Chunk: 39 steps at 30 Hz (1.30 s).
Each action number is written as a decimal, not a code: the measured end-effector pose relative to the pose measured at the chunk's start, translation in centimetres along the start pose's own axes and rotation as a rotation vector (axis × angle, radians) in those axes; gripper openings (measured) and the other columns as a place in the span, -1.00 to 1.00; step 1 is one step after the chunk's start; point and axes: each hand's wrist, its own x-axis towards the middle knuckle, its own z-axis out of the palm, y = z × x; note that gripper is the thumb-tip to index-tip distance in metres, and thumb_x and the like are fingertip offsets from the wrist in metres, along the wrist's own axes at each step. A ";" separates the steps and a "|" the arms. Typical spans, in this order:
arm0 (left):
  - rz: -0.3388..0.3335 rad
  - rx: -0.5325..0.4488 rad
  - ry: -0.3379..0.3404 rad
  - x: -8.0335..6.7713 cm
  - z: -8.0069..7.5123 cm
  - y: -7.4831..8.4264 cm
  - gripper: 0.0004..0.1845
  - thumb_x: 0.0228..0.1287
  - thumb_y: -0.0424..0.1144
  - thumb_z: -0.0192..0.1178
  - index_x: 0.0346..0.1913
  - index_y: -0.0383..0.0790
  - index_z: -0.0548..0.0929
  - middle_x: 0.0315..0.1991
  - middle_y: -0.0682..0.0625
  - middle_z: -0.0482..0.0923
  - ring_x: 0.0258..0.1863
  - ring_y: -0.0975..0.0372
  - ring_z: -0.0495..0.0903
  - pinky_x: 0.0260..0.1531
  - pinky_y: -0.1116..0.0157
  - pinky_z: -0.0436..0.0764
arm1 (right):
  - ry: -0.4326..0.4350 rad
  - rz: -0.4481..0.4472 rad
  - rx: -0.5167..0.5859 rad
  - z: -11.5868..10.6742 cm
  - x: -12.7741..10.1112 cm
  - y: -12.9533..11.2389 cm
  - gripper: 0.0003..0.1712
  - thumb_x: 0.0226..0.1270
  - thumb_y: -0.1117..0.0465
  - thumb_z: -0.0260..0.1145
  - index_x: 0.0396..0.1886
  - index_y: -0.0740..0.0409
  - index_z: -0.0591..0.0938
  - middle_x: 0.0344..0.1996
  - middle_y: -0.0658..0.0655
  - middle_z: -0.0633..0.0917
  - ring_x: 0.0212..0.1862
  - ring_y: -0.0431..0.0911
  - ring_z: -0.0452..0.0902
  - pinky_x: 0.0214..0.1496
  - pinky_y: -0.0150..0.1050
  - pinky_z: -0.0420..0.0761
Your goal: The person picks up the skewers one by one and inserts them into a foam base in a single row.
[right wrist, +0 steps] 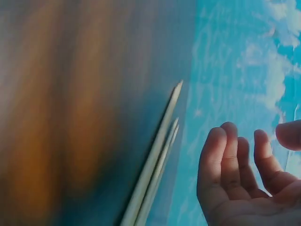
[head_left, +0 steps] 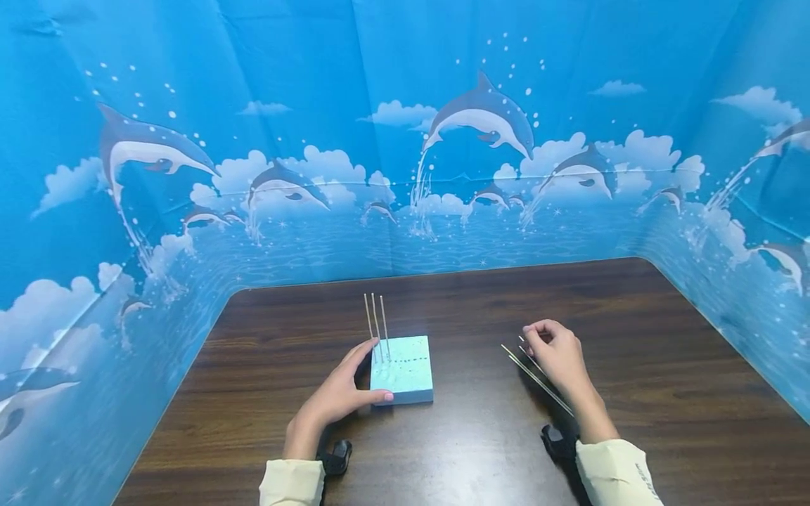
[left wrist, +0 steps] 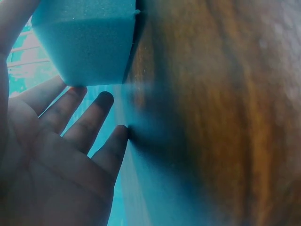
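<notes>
A hand could pass over the surface (head_left: pixel 471 337) between foam block (head_left: pixel 411 379) and loose sticks (head_left: pixel 538 381); upright sticks (head_left: pixel 376 327) bar the block's far left; clearance beneath the right hand (head_left: pixel 558 355) is uncertain.

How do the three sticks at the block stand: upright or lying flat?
Upright: in the head view, the three sticks rise from the top of the block, their upper ends pointing upward.

A curtained booth: dolphin-print cloth (head_left: pixel 392 169) surrounds the wood-grain table (head_left: pixel 468 302) on 3 sides.

Pale cream sleeves (head_left: pixel 291 485), the right one bearing small dark lettering (head_left: pixel 647 472), meet black wrist-worn devices (head_left: pixel 338 458).
</notes>
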 end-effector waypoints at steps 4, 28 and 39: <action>-0.002 -0.003 -0.002 0.1 0.0 0.0 0.11 -0.09 0.23 0.46 0.52 0.18 0.08 0.53 -0.01 0.00 0.49 -0.04 0.02 0.30 -0.23 0.16 | -0.021 0.039 -0.056 -1.8 -0.4 1.5 -0.68 0.44 0.08 0.15 -0.17 0.25 0.65 -0.24 0.26 0.73 -0.43 -0.07 0.68 -0.34 -0.33 0.55; -0.024 0.011 -0.022 0.0 -0.4 -0.5 0.11 -0.06 0.26 0.42 0.53 0.19 0.03 0.54 -0.01 -0.05 0.50 -0.03 -0.01 0.30 -0.25 0.14 | -0.206 -0.095 -0.365 -3.7 -2.2 4.8 -0.84 0.16 0.17 0.39 -0.37 0.14 0.59 0.20 0.46 0.40 0.23 0.41 0.20 0.10 0.34 0.19; -0.021 0.004 -0.039 0.2 0.1 -0.3 0.09 -0.03 0.28 0.39 0.53 0.21 0.02 0.54 0.01 -0.06 0.50 -0.03 -0.02 0.29 -0.26 0.14 | -0.165 -0.077 -0.371 -4.1 -2.6 4.9 -0.80 0.09 0.30 0.28 -0.69 0.08 0.55 0.17 0.43 0.44 0.22 0.38 0.22 0.11 0.28 0.20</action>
